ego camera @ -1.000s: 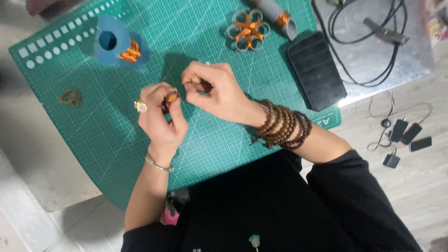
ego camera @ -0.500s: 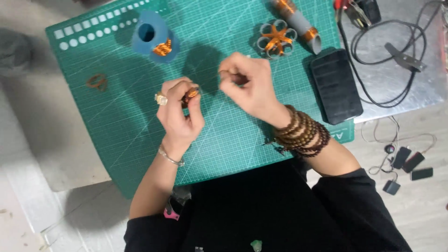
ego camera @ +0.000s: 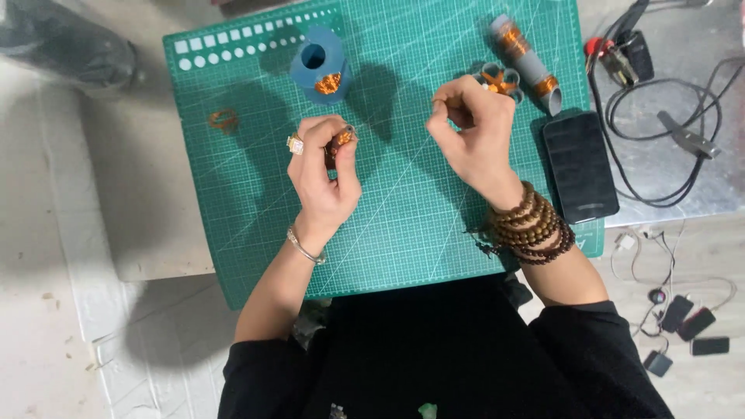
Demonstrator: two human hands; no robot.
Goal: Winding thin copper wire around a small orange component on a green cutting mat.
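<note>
Near the middle of the frame, the left hand (ego camera: 322,174) is pinching a small orange-and-brown coil of thin wire (ego camera: 341,140) between thumb and fingertips, its grip closed on that piece just above the green gridded cutting mat (ego camera: 388,233) covering the counter. The right hand (ego camera: 473,136), right of centre and a little higher, is curling its fingers shut with thumb and forefinger pressed together; whether a fine strand is running between the two hands is too thin to make out, so what it is gripping cannot be told.

The coil is looking very light and small, probably springy rather than stiff, and likely to deform or unwind if squeezed hard. A fingertip pinch across its sides, as the left hand is doing, seems the sensible hold; it could easily be slipping out, being so tiny.

Toward the upper centre a blue cylindrical holder with an orange coil on its front (ego camera: 320,68) is standing on the mat. A loose orange ring (ego camera: 223,119) is lying at the upper left of the mat. A grey tube wrapped with orange bands (ego camera: 528,64) is lying at the upper right, a black smartphone (ego camera: 580,167) below it, and black cables (ego camera: 667,124) at the far right.
</note>
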